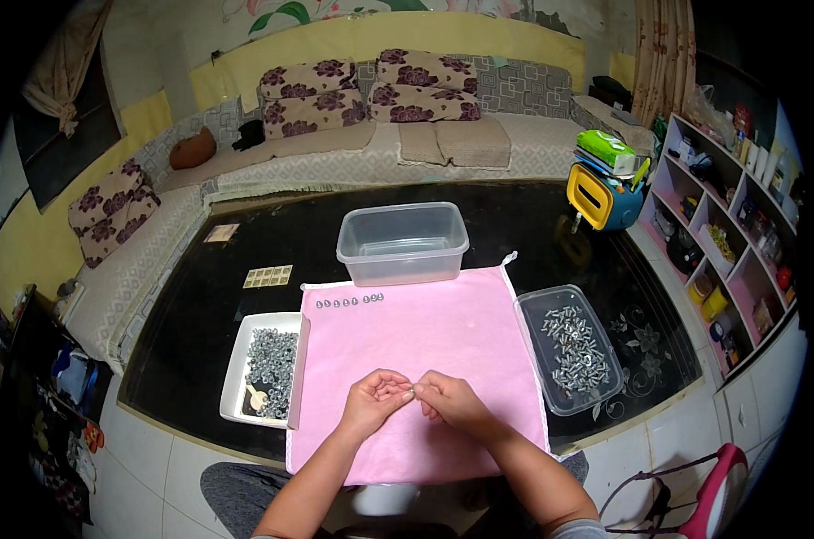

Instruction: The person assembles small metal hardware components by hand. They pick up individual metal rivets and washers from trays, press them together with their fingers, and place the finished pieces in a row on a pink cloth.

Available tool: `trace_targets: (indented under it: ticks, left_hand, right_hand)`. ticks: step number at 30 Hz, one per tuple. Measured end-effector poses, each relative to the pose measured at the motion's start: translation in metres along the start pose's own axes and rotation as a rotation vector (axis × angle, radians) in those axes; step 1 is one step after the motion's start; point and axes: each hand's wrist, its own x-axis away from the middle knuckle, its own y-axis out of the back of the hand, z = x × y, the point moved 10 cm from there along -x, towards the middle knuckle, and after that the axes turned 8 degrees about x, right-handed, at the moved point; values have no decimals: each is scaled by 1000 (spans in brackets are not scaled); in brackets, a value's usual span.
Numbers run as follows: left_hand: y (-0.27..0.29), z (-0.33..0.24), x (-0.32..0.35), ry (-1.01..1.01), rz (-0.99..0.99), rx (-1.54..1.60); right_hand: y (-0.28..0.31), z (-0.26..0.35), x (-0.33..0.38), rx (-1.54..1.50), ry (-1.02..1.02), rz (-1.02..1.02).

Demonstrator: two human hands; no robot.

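Over the near middle of the pink cloth (pixel 407 337), my left hand (pixel 379 396) and my right hand (pixel 447 398) meet fingertip to fingertip. Both are closed in a pinch around something tiny between them, too small to make out. Along the cloth's far left edge lies a row of several small metal pieces (pixel 348 302). Left of the cloth stands a white box (pixel 230 370) holding many metal nuts (pixel 272 359) and a pale spoon-like piece (pixel 257 396). On the right, a see-through tray (pixel 615 388) holds a heap of metal screws (pixel 575 350).
A see-through plastic tub (pixel 402 269) stands at the cloth's far edge on the dark table (pixel 290 229). Far right are a yellow and blue holder (pixel 602 199) with a green packet (pixel 607 151), and a shelf unit (pixel 739 207). A patterned sofa (pixel 308 171) runs behind.
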Motion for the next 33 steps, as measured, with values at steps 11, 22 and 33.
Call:
trace_targets:
  ticks: [11,22,33]
  left_hand:
    - [1,1,-1,-4,-1,-21]
    - [4,5,0,49,-40,-89]
    - [7,5,1,48,-44,-22]
  right_hand:
    - [1,0,-1,42,18,-26]
    - [0,-2,-1,-23,6,-32]
    - [-1,1,1,-129,-7,-33]
